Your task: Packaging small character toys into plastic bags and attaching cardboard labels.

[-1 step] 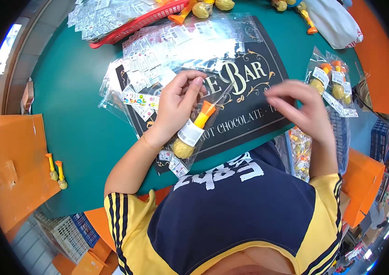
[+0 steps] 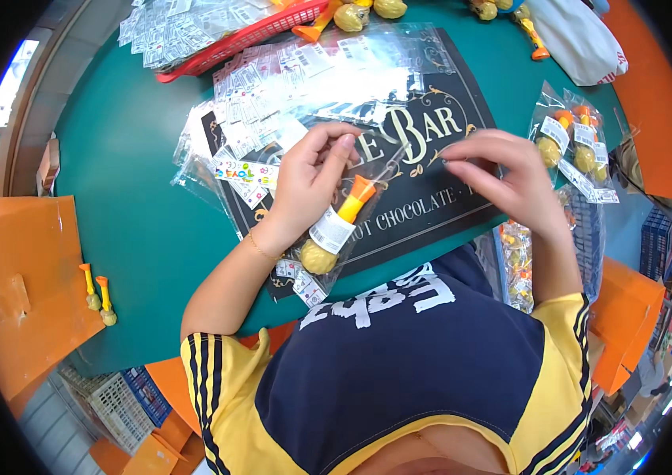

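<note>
My left hand (image 2: pixel 312 176) is closed, thumb against curled fingers, at the upper edge of a clear plastic bag (image 2: pixel 349 245). Inside that bag lies a toy with a ridged gold ball (image 2: pixel 319 257), a yellow stem and a flared orange end (image 2: pixel 363 188). A white label (image 2: pixel 331 230) wraps across its stem. To the right, apart from the bag, my right hand (image 2: pixel 508 170) hovers over the dark printed mat (image 2: pixel 431 202). Its thumb and index finger are bent with a gap between them, and nothing shows in them.
Flat clear bags with white printed labels (image 2: pixel 260 103) spread over the mat's far left. Behind them stands a red basket (image 2: pixel 245 41) full of similar bags. Bagged toys (image 2: pixel 584 146) lie at the right table edge. Two loose toys (image 2: pixel 104 299) rest by the orange box (image 2: pixel 23 277) at left.
My right hand has shifted slightly left, toward the bag. My left hand and the bagged toy have barely moved.
</note>
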A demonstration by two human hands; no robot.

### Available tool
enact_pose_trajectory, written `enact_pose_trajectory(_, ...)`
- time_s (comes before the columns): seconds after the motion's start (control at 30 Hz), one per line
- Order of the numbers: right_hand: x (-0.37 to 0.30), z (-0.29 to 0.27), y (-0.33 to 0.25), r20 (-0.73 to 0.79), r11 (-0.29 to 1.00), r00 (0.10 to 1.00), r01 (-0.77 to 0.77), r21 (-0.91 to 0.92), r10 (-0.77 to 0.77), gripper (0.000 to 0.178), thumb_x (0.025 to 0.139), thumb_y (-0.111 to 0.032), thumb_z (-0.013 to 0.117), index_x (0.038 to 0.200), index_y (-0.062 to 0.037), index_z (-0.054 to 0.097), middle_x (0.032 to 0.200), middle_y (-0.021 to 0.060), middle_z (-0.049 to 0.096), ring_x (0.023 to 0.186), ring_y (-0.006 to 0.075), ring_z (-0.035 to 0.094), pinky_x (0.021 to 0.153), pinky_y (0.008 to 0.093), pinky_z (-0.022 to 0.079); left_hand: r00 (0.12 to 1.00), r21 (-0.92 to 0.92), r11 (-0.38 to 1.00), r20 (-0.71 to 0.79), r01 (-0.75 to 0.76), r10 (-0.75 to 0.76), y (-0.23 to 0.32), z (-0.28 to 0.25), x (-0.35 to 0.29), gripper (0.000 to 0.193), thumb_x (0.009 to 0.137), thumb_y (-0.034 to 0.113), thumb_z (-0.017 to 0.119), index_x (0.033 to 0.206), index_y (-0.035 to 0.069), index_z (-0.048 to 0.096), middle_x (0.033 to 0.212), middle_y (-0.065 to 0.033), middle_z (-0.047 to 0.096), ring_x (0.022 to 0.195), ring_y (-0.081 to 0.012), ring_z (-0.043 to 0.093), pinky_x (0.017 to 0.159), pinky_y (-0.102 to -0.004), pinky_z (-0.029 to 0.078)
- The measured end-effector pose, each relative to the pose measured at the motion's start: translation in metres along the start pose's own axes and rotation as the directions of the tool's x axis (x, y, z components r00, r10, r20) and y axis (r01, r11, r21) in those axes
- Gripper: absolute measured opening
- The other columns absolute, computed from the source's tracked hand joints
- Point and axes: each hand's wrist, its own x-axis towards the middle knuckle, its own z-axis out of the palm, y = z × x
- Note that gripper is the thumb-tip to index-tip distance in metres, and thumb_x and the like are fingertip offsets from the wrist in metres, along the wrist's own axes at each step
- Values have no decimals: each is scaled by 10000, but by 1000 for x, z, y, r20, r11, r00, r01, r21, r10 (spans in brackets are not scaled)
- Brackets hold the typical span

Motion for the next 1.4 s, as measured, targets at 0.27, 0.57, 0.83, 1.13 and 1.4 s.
enact_pose_trajectory(0.27, 60, 32, 22, 327, 973, 940, 19, 230, -96, 137, 797, -53, 713, 929, -21, 728, 790, 78, 710, 712, 136, 673, 646, 249, 517, 984, 216, 961, -5, -175, 180, -7, 9, 0, 164, 944, 141, 574, 1047, 36, 648, 816, -58, 629, 669, -100, 580, 614, -234, 462)
enact_pose_trajectory(0.57, 58, 40, 35, 451, 911, 881, -293, 290, 140, 212, 769, -69, 754, 935, -4, 639, 736, 55, 662, 737, 95, 652, 640, 229, 489, 991, 279, 951, 17, -134, 134, -5, 8, 3, 174, 961, 123, 556, 1076, 18, 634, 843, -27, 628, 703, -69, 575, 636, -216, 464)
enact_pose_trajectory(0.83, 53, 49, 33, 425, 780, 904, -295, 552, 40, 364, 737, 22, 750, 1073, -31, 622, 933, 26, 713, 552, -19, 398, 499, 152, 340, 997, 220, 974, -33, -62, 71, -4, 10, 2, 159, 943, 116, 574, 1049, 20, 641, 866, -75, 648, 704, -107, 608, 632, -241, 482)
enact_pose_trajectory(1.13, 50, 65, 32, 347, 759, 937, -244, 603, 25, 651, 712, 5, 775, 1299, -89, 510, 904, 18, 721, 526, -40, 371, 473, 142, 308, 992, 194, 978, -78, -80, 97, -12, 10, 4, 158, 947, 97, 557, 1070, 18, 616, 835, -67, 646, 673, -87, 600, 612, -229, 480)
enact_pose_trajectory(1.4, 49, 64, 31, 367, 850, 929, -223, 477, 37, 555, 777, -45, 743, 1284, -93, 521, 787, -29, 693, 541, -30, 389, 493, 155, 300, 994, 245, 967, -60, -77, 94, -10, 10, 3, 151, 949, 98, 556, 1059, 15, 617, 823, -62, 636, 669, -83, 597, 606, -225, 478)
